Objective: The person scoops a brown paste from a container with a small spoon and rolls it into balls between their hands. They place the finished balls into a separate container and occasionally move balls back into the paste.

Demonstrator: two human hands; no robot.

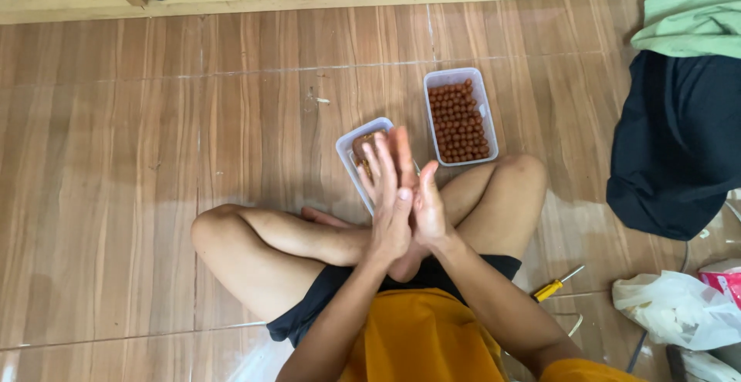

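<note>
- Fingers of both hands were stretched out straight and flat, the left hand [388, 208] and the right hand [423, 204] pressed palm against palm in front of the person's crossed legs [262, 247]; whatever lay between the palms was hidden, so I could not tell if anything was being rolled there.
- Wood-patterned floor tiles [116, 158] spread out to the left and far side, with a dark bundle of cloth [675, 150] under a green cloth [695, 19] at the far right.
- A white plastic bag [675, 309] lay near on the right.
- Farther out, just right of the hands, stood the clear tub of small brown balls [459, 120]; it looked close to full, which I took as most of the rolling done.
- Right behind the fingertips sat a second clear tub [356, 150], tilted on the floor, with only a little brown mass showing inside, so a small remainder seemed left to shape.
- A yellow-handled screwdriver [556, 285] lay near the right thigh, untouched.
</note>
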